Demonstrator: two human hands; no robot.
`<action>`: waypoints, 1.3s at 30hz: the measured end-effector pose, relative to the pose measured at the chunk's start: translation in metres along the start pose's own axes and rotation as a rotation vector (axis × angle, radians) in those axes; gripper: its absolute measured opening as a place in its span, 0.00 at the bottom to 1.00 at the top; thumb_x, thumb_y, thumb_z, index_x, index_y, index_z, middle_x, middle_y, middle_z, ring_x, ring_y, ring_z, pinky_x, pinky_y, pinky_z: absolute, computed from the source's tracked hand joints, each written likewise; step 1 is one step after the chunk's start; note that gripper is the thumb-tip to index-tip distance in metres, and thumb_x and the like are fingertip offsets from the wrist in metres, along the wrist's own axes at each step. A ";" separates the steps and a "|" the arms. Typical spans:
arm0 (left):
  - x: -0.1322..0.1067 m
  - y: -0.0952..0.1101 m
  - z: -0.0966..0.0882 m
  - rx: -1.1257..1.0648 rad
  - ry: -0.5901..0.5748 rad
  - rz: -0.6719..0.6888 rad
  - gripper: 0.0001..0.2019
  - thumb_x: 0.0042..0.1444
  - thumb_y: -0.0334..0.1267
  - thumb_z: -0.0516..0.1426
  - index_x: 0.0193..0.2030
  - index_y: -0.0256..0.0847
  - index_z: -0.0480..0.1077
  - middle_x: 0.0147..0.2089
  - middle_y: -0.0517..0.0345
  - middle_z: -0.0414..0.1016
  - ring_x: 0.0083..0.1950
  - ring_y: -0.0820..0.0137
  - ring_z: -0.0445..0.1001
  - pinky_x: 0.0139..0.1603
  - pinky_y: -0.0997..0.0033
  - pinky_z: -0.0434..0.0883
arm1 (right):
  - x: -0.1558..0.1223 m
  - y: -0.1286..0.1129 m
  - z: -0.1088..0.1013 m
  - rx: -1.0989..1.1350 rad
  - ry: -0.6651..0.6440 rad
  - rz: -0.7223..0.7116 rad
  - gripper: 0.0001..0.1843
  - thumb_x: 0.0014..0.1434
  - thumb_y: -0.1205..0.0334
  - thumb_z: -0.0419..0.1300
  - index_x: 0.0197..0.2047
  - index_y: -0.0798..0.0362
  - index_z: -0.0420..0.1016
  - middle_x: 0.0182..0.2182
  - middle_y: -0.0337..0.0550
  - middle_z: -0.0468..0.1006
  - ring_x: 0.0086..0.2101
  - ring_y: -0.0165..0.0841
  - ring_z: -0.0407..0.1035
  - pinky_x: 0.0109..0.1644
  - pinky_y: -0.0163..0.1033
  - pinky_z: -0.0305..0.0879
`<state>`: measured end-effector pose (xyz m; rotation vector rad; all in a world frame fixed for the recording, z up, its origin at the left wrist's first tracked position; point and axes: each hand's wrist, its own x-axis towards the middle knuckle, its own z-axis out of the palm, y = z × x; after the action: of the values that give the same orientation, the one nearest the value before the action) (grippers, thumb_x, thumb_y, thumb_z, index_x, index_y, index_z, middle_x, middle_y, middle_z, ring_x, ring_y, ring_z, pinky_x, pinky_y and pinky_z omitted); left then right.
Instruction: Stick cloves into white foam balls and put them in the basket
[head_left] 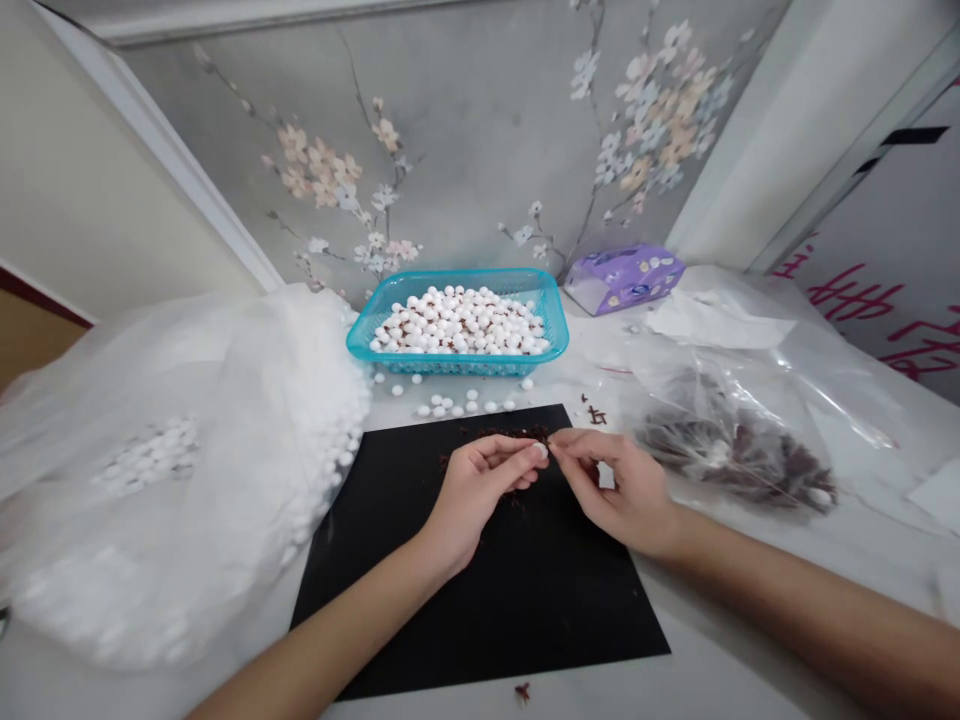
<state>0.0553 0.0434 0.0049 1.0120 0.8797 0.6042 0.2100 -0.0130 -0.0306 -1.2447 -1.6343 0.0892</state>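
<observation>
Over the black sheet [480, 590], my left hand [484, 490] pinches a small white ball [540, 452] between thumb and forefinger. Close beside it, my right hand [619, 490] has thumb and forefinger pressed together around a tiny dark piece, too small to name. The two sets of fingertips almost meet. Small reddish-brown pieces [517, 433] lie on the sheet behind my hands, partly hidden by them. Behind the sheet, a blue plastic basket [360, 340] holds many white balls, some with brown bits on or between them.
Loose white balls [448, 403] lie before the basket. At left bulges a big translucent bag [247, 400] of white balls; at right, a clear bag [727, 440] of dark brown pieces. A purple tissue pack [626, 278] leans near the wall. Brown bits [523, 692] lie by the front edge.
</observation>
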 end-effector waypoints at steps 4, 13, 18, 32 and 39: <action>0.000 0.000 -0.001 -0.093 -0.016 -0.049 0.09 0.45 0.41 0.66 0.31 0.40 0.77 0.32 0.58 0.78 0.30 0.79 0.71 0.36 0.80 0.68 | 0.001 -0.001 -0.001 -0.031 0.012 0.008 0.11 0.59 0.70 0.54 0.42 0.46 0.63 0.35 0.39 0.78 0.20 0.25 0.67 0.23 0.34 0.65; -0.002 0.001 0.001 -0.182 -0.033 -0.088 0.07 0.46 0.38 0.66 0.30 0.38 0.76 0.30 0.59 0.78 0.29 0.81 0.71 0.34 0.84 0.68 | -0.001 -0.007 -0.002 -0.084 0.054 -0.043 0.15 0.58 0.72 0.55 0.45 0.43 0.63 0.35 0.38 0.79 0.22 0.29 0.72 0.25 0.34 0.69; -0.001 0.000 0.002 -0.214 -0.036 -0.080 0.07 0.45 0.38 0.66 0.30 0.39 0.76 0.30 0.61 0.78 0.29 0.82 0.71 0.35 0.84 0.68 | 0.000 -0.007 -0.002 -0.014 -0.036 -0.123 0.16 0.58 0.75 0.52 0.46 0.45 0.62 0.37 0.41 0.79 0.33 0.32 0.76 0.32 0.36 0.72; 0.005 -0.001 -0.004 -0.293 0.077 0.030 0.06 0.48 0.35 0.64 0.33 0.35 0.76 0.31 0.57 0.78 0.30 0.81 0.71 0.34 0.85 0.69 | 0.031 0.016 -0.011 -0.154 -0.145 0.338 0.06 0.52 0.71 0.53 0.32 0.53 0.68 0.27 0.38 0.71 0.19 0.25 0.61 0.24 0.33 0.59; 0.005 -0.001 -0.004 -0.301 0.094 0.040 0.08 0.47 0.37 0.64 0.32 0.35 0.76 0.31 0.56 0.77 0.30 0.80 0.71 0.34 0.84 0.69 | 0.057 0.016 -0.052 -0.492 -0.575 0.434 0.12 0.48 0.74 0.55 0.35 0.53 0.74 0.30 0.40 0.77 0.21 0.27 0.65 0.28 0.33 0.59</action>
<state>0.0546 0.0489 0.0015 0.7347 0.8234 0.7973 0.2630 0.0119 0.0220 -2.0879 -1.9002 0.3580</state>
